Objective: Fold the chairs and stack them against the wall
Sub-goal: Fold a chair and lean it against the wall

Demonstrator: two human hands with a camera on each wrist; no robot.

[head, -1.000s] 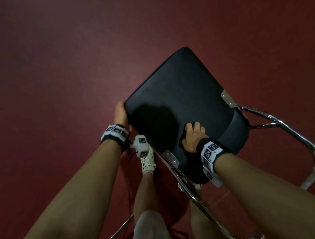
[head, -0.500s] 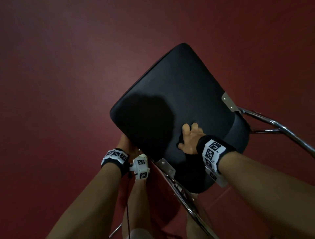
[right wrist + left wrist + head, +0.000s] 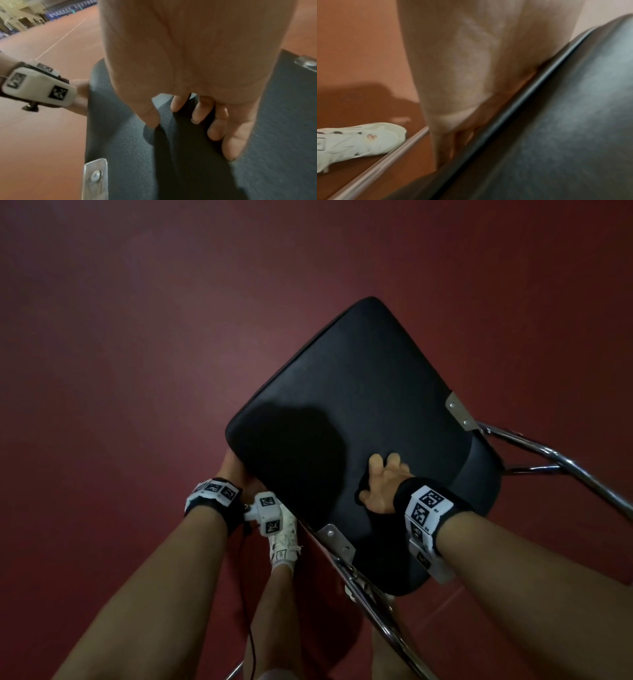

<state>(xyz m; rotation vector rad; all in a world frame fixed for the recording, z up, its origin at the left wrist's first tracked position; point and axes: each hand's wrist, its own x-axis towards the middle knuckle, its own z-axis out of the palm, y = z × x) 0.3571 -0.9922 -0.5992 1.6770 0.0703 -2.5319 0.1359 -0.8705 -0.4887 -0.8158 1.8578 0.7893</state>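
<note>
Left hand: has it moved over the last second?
Yes. The left hand has slid down from the seat's left edge to under its near corner, closer to the white shoe on the floor.

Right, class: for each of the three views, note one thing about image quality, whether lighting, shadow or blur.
Head view: dim, with a dark shadow on the black seat. Left wrist view: motion-blurred, the seat edge and chrome tube smeared. Right wrist view: brighter, the right hand fairly sharp, the far background soft.
</note>
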